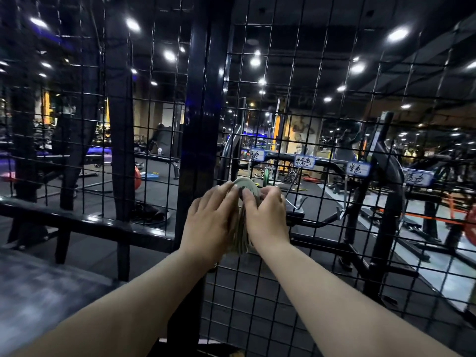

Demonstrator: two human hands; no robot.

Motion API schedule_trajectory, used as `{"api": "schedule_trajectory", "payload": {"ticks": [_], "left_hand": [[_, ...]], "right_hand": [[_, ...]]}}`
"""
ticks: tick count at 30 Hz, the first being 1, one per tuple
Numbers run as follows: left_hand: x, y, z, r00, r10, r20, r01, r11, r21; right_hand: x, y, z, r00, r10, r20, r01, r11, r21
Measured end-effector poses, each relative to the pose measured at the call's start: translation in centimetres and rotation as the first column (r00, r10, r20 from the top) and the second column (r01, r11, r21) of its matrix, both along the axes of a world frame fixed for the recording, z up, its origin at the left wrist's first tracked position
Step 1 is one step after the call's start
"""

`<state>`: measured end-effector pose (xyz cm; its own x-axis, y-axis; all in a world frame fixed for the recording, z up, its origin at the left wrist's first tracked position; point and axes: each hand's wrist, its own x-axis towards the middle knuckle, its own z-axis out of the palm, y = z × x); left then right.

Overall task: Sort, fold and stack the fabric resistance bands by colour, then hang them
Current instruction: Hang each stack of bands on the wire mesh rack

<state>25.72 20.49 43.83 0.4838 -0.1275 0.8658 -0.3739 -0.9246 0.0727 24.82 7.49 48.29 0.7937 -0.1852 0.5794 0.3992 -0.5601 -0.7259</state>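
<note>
Grey-green bands up at the grid

From my seat: the bunch of grey-green bands point(241, 237) hangs against the wire grid point(309, 119), below the paper labels point(304, 162). My right hand point(268, 215) pinches its top, and my left hand point(208, 222) presses straightish fingers on its side.

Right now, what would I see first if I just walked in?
In the middle, the left hand rests its fingers on a bundle of grey-green bands and the right hand pinches it, right up against a black wire grid. To the right, small handwritten labels hang on the grid. Bright lights glare through it from above.
</note>
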Motion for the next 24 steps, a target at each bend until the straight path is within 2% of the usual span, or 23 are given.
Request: {"api": "schedule_trajectory", "payload": {"ticks": [5,10,12,14,16,20,24], "left_hand": [[1.3,0.2,1.1,0.995,-0.043,-0.088,0.046,0.998,0.032],[1.1,0.1,1.2,0.989,-0.129,-0.069,0.129,0.992,0.000],[0.4,-0.3,1.5,0.987,-0.156,-0.045,0.150,0.982,-0.117],[-0.2,-1.0,2.1,0.981,-0.182,-0.073,0.153,0.943,-0.297],[-0.5,-1.5,2.6,0.971,-0.205,-0.124,0.142,0.909,-0.391],[-0.1,-1.7,3.0,0.946,-0.242,-0.216,0.131,0.895,-0.427],[-0.1,-1.6,3.0,0.948,-0.218,-0.232,0.108,0.905,-0.411]], "right_hand": [[0.7,0.4,0.2,1.000,-0.023,-0.020,0.022,0.999,-0.041],[0.5,0.5,0.2,1.000,-0.026,-0.013,0.025,0.996,-0.086],[0.2,0.5,0.1,1.000,-0.014,-0.024,0.012,0.998,-0.064],[-0.1,0.5,-0.2,1.000,-0.006,-0.028,0.004,0.999,-0.050],[-0.4,0.4,-0.6,1.000,-0.001,-0.026,-0.001,0.999,-0.052],[-0.3,-0.3,-1.1,0.999,0.015,-0.053,-0.019,0.996,-0.082],[0.1,-0.8,-1.2,0.995,0.048,-0.086,-0.049,0.999,-0.010]]}}
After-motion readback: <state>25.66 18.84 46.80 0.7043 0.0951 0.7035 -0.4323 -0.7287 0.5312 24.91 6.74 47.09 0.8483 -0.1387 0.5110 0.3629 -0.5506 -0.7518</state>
